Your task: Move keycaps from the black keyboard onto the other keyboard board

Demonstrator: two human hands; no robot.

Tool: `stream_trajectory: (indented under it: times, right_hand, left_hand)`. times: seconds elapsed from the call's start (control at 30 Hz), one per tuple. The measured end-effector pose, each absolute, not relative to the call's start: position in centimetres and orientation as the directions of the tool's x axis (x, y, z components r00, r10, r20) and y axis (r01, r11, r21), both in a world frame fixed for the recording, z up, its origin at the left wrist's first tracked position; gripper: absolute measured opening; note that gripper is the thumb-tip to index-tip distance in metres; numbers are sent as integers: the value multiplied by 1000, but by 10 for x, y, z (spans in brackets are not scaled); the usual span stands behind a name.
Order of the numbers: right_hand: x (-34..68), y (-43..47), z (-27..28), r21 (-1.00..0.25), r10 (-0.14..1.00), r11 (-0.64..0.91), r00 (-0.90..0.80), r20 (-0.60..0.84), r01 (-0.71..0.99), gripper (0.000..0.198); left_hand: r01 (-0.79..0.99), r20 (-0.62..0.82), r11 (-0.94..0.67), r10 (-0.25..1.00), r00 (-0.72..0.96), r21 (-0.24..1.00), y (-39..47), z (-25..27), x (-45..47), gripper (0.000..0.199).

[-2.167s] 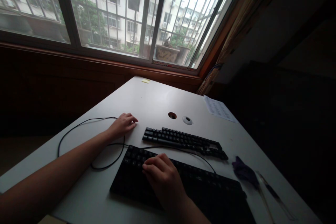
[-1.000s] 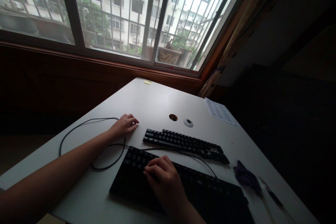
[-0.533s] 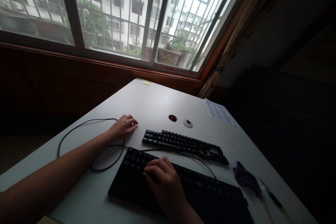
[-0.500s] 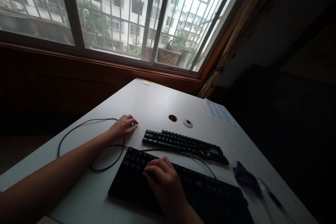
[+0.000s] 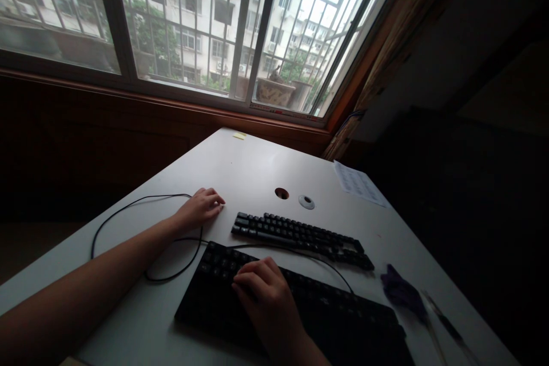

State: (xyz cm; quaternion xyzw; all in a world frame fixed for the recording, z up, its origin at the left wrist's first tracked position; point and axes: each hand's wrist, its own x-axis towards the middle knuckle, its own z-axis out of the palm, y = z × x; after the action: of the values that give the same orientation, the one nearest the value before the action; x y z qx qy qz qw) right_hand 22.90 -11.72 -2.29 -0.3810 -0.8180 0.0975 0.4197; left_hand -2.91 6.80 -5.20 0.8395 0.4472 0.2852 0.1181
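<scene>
1. A black keyboard point(image 5: 214, 291) lies flat on the white table point(image 5: 253, 168), nearest the wearer; keys show along its far left part, while its near side is too dark to read.
2. The right hand point(image 5: 268, 291) is over the keyboard, thumb and fingers drawn together at the keys; whether anything is pinched between them cannot be seen.
3. The step in hand looks like close fingertip work on single keys. The next move, I judge, calls for a light, precise touch with the keyboard kept steady.
4. Just beyond lies a block of black keys point(image 5: 295, 231), apart from the keyboard; whether the keys are loose or joined is unclear.
5. The left hand point(image 5: 201, 207) is low at the tabletop, left of that block, fingers loosely bent; I cannot tell if they grip something small.
6. A thin black cable point(image 5: 163, 195) loops around the left forearm's area and runs between keyboard and block.
7. Off to the right sit a purple cloth point(image 5: 401, 287) and a slim tool point(image 5: 446, 320), blurred.
</scene>
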Motion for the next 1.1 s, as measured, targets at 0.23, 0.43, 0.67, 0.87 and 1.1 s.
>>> stream_trajectory:
  times: [0.23,0.43,0.67,0.87,1.1]
  right_hand:
    - [229,-117,-22,-473,700,690,-340,628,548,22]
    - [229,-117,-22,-496,717,678,-339,609,542,21]
    - [230,-116,-21,-491,713,683,-347,609,541,21]
    - [230,-115,-24,-498,711,689,-357,606,526,24]
    - [230,-115,-27,-472,688,711,-373,623,522,22]
  left_hand:
    - [672,379,-574,817,434,467,69,-53,-30,24]
    - [671,384,-584,810,444,457,68,-52,-30,24]
    - [664,385,-586,809,444,464,68,-51,-30,23]
    - [672,376,-586,809,451,454,67,-51,-29,23]
    - [683,362,-573,818,446,453,66,-51,-28,24]
